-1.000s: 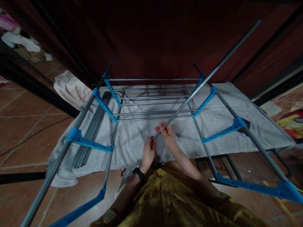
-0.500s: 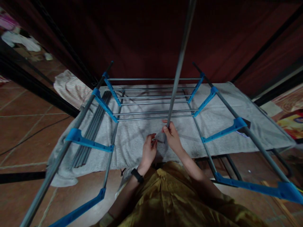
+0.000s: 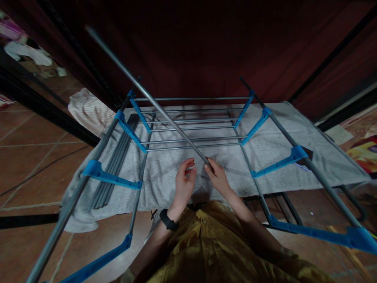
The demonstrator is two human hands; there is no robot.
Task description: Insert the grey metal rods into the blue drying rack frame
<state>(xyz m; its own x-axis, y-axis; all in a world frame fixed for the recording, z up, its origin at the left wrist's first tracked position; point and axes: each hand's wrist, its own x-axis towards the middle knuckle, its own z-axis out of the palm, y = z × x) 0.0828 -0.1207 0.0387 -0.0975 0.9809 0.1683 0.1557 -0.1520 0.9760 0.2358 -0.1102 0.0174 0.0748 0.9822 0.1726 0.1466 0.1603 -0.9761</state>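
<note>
Tube (image 3: 161, 110) | right hand (image 3: 217, 175) | rack rods (image 3: 200, 98) behind | other tubes (image 3: 117, 161) on towel (image 3: 165, 177)

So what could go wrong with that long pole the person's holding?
1. Only the right grip holds the long pole, close to one end, so the far end might swing or dip.
2. In this view the pole slants across the metal crossbars, so it could knock them if it drops.
3. The left grip is open and off the pole, so it may be slow to steady a slip.
</note>
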